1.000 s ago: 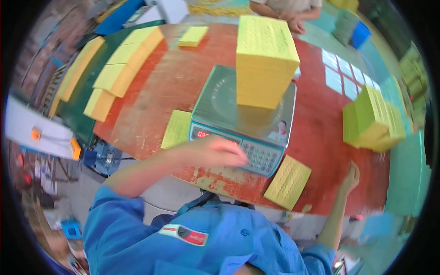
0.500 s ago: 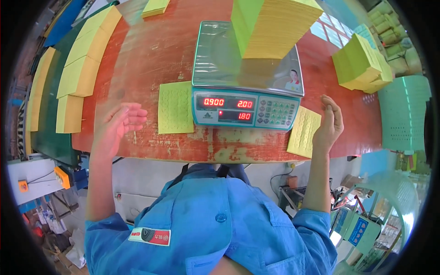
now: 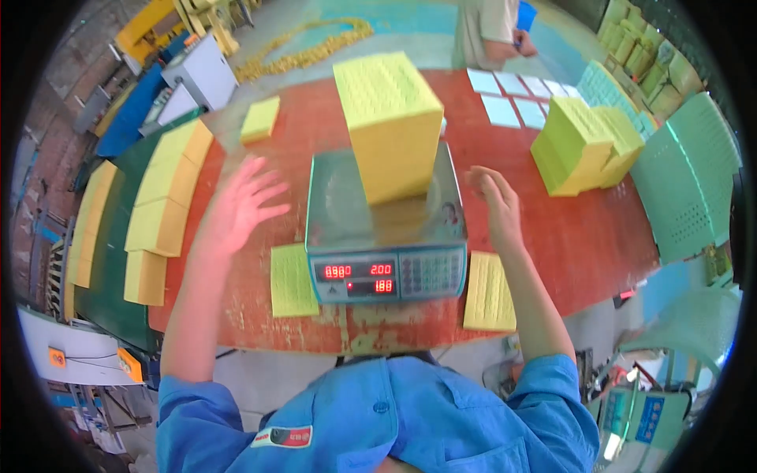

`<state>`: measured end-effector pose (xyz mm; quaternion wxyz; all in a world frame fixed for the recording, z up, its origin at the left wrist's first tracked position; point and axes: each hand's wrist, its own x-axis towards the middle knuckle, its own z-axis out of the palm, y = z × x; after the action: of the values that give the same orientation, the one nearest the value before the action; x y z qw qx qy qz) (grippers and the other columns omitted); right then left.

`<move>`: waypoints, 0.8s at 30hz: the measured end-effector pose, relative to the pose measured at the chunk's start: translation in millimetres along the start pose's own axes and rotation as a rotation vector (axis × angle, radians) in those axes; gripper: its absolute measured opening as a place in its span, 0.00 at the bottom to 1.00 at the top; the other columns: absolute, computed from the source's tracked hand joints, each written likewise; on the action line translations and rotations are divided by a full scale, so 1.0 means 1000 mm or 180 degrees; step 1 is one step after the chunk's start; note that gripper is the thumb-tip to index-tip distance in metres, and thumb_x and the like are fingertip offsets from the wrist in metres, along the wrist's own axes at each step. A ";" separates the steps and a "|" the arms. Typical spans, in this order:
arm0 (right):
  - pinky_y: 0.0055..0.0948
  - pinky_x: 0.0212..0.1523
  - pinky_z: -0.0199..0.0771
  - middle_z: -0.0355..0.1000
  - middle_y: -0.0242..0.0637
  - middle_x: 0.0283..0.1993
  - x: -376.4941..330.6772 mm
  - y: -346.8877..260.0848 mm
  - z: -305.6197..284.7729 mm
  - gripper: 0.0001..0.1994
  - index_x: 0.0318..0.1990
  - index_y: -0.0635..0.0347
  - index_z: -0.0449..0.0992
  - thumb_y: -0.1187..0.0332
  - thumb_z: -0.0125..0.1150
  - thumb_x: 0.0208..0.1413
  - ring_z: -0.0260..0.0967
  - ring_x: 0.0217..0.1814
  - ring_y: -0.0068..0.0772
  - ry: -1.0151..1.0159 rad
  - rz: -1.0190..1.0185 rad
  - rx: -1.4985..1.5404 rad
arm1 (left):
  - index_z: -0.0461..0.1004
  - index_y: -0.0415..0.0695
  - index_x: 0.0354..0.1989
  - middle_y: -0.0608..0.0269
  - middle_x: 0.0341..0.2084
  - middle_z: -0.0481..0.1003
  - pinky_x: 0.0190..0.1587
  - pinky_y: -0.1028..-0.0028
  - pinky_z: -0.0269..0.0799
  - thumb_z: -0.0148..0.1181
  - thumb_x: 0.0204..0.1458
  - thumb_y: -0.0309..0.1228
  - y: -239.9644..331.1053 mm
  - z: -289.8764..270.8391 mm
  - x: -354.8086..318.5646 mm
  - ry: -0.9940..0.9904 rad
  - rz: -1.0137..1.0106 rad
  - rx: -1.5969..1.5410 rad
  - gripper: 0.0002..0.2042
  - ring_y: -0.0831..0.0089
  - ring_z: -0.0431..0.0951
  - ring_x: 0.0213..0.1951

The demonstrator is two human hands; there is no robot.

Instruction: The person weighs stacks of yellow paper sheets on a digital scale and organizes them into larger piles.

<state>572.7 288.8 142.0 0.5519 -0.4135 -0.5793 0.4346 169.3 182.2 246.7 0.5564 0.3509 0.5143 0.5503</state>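
A tall stack of yellow paper sheets (image 3: 396, 146) stands on the metal plate of a teal digital scale (image 3: 431, 272) with red lit digits. My left hand (image 3: 246, 203) hovers to the left of the stack, its fingers spread and slightly blurred. On the other side, my right hand (image 3: 497, 201) is raised beside the plate's right edge, fingers loosely bent and apart. Neither hand touches the stack, and both hold nothing. One yellow embossed sheet pile (image 3: 294, 282) lies at the scale's left, and another pile (image 3: 489, 293) lies at its right.
More yellow stacks (image 3: 572, 146) stand at the right of the red table (image 3: 307, 114). Yellow blocks (image 3: 162, 193) line its left side, and a small yellow pile (image 3: 260, 118) sits farther back. Pale blue sheets (image 3: 502, 110) lie at the far right. Another person (image 3: 482, 35) stands beyond.
The view has tilted up, showing more of the table and room. Both my hands have risen from beside the scale's front to either side of the stack, still apart from it.
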 end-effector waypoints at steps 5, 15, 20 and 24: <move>0.29 0.57 0.66 0.74 0.41 0.53 0.122 0.057 0.055 0.22 0.57 0.68 0.72 0.57 0.43 0.70 0.68 0.55 0.26 -0.0527 0.0537 0.1207 | 0.69 0.53 0.61 0.55 0.51 0.74 0.54 0.42 0.65 0.56 0.50 0.67 -0.006 0.094 0.110 0.0135 -0.0304 0.0382 0.37 0.55 0.71 0.55; 0.28 0.46 0.70 0.76 0.36 0.44 0.115 0.045 0.039 0.20 0.52 0.67 0.74 0.58 0.48 0.68 0.70 0.44 0.26 -0.1237 0.0275 -0.0282 | 0.68 0.52 0.63 0.64 0.60 0.72 0.58 0.60 0.70 0.54 0.57 0.59 0.004 0.149 0.092 -0.0668 -0.1151 0.0231 0.32 0.71 0.73 0.59; 0.27 0.48 0.71 0.75 0.37 0.52 0.071 0.054 -0.025 0.18 0.54 0.62 0.76 0.60 0.50 0.66 0.71 0.49 0.25 -0.0785 0.0600 0.0616 | 0.67 0.49 0.64 0.62 0.60 0.72 0.58 0.67 0.69 0.56 0.58 0.56 0.005 0.180 0.076 -0.0790 -0.1284 0.0386 0.31 0.72 0.73 0.59; 0.34 0.57 0.70 0.76 0.46 0.53 0.040 0.134 -0.060 0.19 0.51 0.66 0.77 0.58 0.53 0.66 0.72 0.57 0.37 -0.0471 0.0808 -0.0197 | 0.68 0.48 0.63 0.61 0.58 0.73 0.58 0.66 0.70 0.58 0.58 0.53 0.010 0.195 0.099 -0.0635 -0.1778 0.0508 0.30 0.69 0.75 0.56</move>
<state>630.3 367.4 25.5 0.4353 -0.4671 -0.5746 0.5121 340.3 314.7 281.2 0.7045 0.2909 0.5753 0.2967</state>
